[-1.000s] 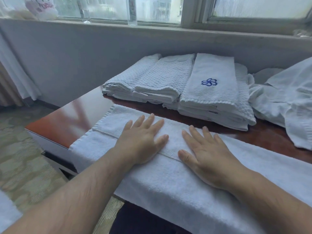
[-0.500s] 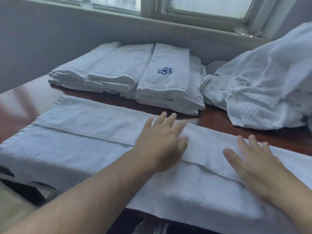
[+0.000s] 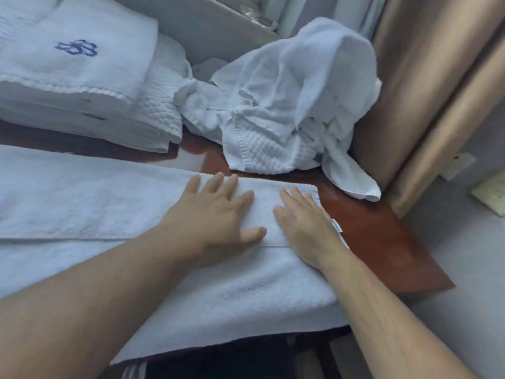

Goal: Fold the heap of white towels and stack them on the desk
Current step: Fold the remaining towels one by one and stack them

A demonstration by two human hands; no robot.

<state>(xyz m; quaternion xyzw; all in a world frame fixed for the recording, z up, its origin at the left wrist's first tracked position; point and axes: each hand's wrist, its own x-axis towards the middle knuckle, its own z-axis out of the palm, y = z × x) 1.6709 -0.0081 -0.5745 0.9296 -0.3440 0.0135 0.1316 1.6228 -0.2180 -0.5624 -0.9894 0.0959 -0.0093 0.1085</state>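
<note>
Interior of hotel type, probably a guest room. Matching white towels lie folded in a stack on a polished red-brown desk. The top one is embroidered with a blue emblem. An unfolded heap lies beside it. A tan curtain hangs at the desk's right end, and a grey ledge runs behind.
</note>
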